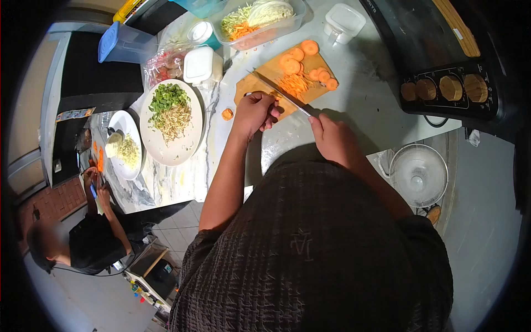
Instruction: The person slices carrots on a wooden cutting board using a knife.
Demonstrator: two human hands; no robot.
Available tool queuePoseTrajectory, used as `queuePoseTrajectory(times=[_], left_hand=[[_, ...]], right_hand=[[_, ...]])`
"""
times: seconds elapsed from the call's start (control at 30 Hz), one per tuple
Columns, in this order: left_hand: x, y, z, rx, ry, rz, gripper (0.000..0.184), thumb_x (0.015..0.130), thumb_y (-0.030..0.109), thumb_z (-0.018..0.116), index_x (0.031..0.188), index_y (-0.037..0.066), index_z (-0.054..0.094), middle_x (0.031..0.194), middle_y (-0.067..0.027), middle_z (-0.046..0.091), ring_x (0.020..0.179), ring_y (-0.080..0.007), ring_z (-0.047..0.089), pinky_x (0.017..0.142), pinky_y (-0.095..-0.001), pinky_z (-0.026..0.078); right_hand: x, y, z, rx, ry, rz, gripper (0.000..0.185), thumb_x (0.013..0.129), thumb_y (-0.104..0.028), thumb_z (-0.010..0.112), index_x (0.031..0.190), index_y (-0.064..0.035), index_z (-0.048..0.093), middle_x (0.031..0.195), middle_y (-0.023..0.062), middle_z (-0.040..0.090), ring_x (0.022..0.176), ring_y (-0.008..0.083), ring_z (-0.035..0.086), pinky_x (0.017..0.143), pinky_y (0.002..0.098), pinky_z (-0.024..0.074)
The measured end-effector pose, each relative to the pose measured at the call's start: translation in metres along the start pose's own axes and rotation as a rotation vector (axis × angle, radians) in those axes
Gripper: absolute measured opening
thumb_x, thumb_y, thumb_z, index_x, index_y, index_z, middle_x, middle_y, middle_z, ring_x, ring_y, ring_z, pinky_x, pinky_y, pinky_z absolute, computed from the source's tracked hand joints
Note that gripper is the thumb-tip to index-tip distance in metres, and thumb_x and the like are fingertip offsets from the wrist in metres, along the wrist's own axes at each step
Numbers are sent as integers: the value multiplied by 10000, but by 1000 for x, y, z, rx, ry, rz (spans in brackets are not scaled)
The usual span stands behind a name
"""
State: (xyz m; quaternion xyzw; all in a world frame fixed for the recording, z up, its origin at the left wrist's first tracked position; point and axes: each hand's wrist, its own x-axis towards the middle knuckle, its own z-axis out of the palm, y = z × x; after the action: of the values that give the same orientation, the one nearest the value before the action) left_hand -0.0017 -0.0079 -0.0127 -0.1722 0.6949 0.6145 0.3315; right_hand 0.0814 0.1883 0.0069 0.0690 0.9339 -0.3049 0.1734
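Observation:
My right hand [336, 137] is closed round the handle of a kitchen knife [278, 90]. The blade slants up and left over a wooden cutting board [256, 87]. My left hand [256, 114] is at the board's near left edge, just below the blade, its fingers curled in. A bit of orange shows by its fingertips, but what they hold, if anything, is hidden. Beyond the blade lie a heap of carrot strips [293, 84] and several carrot slices [290, 64]. A small carrot end [227, 114] rests on the counter left of the board.
Left stands a plate of chopped greens and sprouts [145, 124]. A clear tub of shredded vegetables [260, 41] and white-lidded containers [202, 65] are behind. A knobbed appliance [448, 88] is right, a wire strainer [418, 176] below it. Another person [97, 238] cuts carrot at far left.

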Motion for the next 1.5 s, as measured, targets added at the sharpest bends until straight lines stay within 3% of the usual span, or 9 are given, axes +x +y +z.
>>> queuePoseTrajectory(times=[0.7, 1.1, 1.27, 1.4, 1.5], left_hand=[[-1, 1, 4, 86, 33, 67, 225, 916, 132, 480, 868, -54, 598, 677, -99, 647, 420, -101, 483, 412, -247, 394], [-1, 8, 0, 49, -19, 10, 191, 904, 156, 529, 842, 0, 620, 666, -67, 643, 406, -69, 453, 379, -207, 311], [-5, 11, 1, 13, -19, 23, 198, 911, 115, 513, 822, -43, 594, 671, -114, 653, 394, -101, 453, 394, -246, 361], [-5, 9, 0, 61, -35, 25, 213, 922, 172, 504, 843, 4, 608, 681, -71, 652, 410, -75, 461, 381, -212, 326], [-4, 10, 3, 55, -15, 24, 203, 915, 110, 492, 829, -46, 590, 671, -111, 652, 396, -107, 463, 402, -245, 377]], right_hand=[[-10, 8, 2, 17, -62, 25, 402, 984, -391, 423, 885, -28, 567, 735, 256, 634, 751, 464, 620, 692, 549, 487], [-11, 8, -1, 84, -70, 24, 423, 991, -396, 408, 882, -18, 561, 756, 255, 634, 767, 463, 613, 698, 543, 481], [-10, 8, 0, 88, -81, 48, 420, 991, -394, 410, 885, -17, 561, 758, 260, 631, 772, 467, 610, 703, 547, 478], [-9, 11, 6, 113, -63, 28, 418, 989, -396, 412, 890, -19, 562, 761, 262, 632, 774, 472, 608, 707, 550, 476], [-9, 11, 5, 121, -85, 29, 418, 988, -397, 414, 895, -18, 561, 773, 268, 632, 785, 477, 606, 715, 552, 473]])
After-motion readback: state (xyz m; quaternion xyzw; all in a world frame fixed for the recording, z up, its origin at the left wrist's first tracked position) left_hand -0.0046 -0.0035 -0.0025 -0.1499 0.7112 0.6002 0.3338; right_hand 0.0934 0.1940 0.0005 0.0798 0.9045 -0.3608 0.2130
